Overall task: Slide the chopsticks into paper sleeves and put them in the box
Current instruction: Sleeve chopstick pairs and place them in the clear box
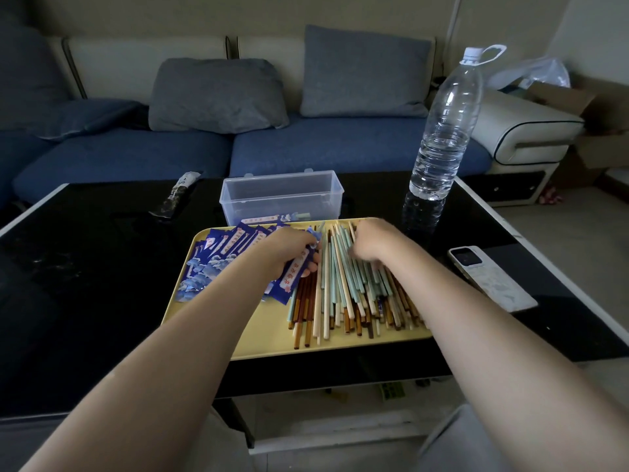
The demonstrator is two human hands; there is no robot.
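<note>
A yellow tray (258, 338) on the black table carries a heap of blue paper sleeves (218, 257) on its left and a pile of loose chopsticks (343, 294), cream, mint and brown, on its right. My left hand (289, 250) grips one blue sleeve (296, 271) between the two piles. My right hand (371, 243) lies on the chopstick pile with its fingers down among the sticks; they are blurred, so its grip is unclear. Behind the tray stands a clear plastic box (282, 195) with a sleeved pair inside.
A large water bottle (446, 131) stands at the table's back right. A white phone (490, 277) lies right of the tray. A dark wrapped packet (177, 195) lies at the back left. A blue sofa with grey cushions runs behind the table.
</note>
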